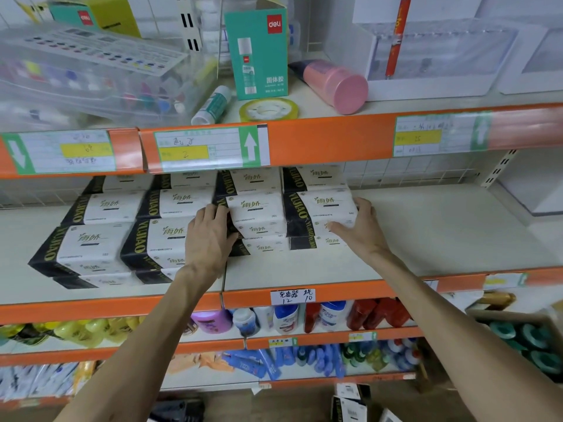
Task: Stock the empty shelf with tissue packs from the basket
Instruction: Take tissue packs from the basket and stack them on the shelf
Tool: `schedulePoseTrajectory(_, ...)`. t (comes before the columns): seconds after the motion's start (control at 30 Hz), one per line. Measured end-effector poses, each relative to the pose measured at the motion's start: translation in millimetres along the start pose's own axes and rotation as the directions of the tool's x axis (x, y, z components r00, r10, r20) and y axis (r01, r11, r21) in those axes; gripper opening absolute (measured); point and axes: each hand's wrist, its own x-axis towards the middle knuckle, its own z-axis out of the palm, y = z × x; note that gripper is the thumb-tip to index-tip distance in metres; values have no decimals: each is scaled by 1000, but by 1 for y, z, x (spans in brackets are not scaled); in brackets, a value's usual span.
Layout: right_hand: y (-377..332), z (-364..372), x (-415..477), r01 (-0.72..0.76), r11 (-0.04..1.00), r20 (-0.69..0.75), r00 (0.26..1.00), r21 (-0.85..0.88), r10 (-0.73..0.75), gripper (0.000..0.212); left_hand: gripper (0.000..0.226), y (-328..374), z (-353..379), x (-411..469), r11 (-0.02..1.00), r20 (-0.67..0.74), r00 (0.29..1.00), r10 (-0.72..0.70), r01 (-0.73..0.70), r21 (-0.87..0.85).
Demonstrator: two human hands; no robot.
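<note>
We reach with both bare arms to the middle shelf (441, 233), where the tissue packs (100, 239) stand in white and black stacks from 9 o'clock to the centre. Our left hand (210, 239) is open, and its rather straight fingers press flat against the black left end of the neighbour pack (259, 211). Our right hand (362, 229) grips the end pack (320, 208), which is at 3 o'clock of that one. Its fingers curl over the right end and the thumb lies along the front. These two packs touch each other and sit on top of lower packs. Toward 3 o'clock of the right hand the cream shelf board shows. At 12 o'clock the upper shelf carries a green glue-stick box (259, 53), a tape roll (286, 111) and a pink bottle (338, 83) lying on its side. At 6 o'clock the lower shelves hold bottles (286, 318).
</note>
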Motion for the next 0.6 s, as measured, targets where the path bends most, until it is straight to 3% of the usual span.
schedulePoseTrajectory(0.17,0,3,-7,42,996,-57,997,-73,-46,82,49,8,-1,-1,999,4,1000,-28,28,44)
schedulePoseTrajectory(0.27,-5,4,-13,194,945,-129,964,-264,-234,78,46,13,0,-8,998,-40,999,-18,20,63)
schedulePoseTrajectory(0.33,-9,4,-14,271,879,-76,943,-392,-325,65,45,14,2,-12,998,-57,998,-6,10,56)
schedulePoseTrajectory(0.43,-13,6,-12,253,861,-67,947,-441,-313,52,51,13,2,-18,999,-34,999,11,-9,38)
schedulePoseTrajectory(0.6,-20,7,-11,209,883,-78,961,-421,-264,52,67,7,-1,-21,999,61,998,35,-36,15)
